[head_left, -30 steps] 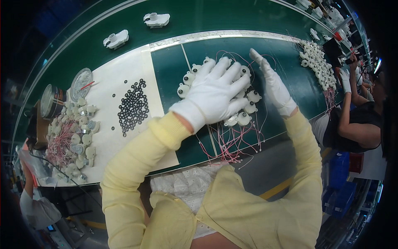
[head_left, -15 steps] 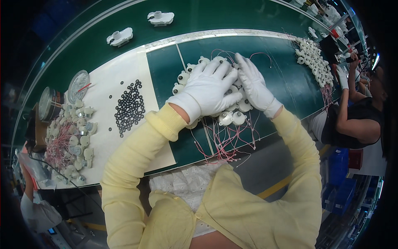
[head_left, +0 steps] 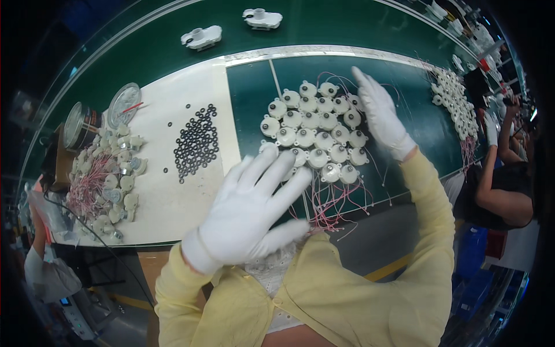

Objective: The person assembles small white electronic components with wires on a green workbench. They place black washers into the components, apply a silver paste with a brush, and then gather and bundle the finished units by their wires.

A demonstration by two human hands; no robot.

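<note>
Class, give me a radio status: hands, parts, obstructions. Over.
Left hand open. Right hand open, beside white round parts clustered on green worktop. Left hand blocks view of cluster's near-left corner.

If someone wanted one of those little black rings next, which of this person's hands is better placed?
Probably the white-gloved left hand: it is nearer the small black rings, its fingers spread. The white-gloved right hand is farther off, at the right edge of the round white dark-centred parts.
</note>
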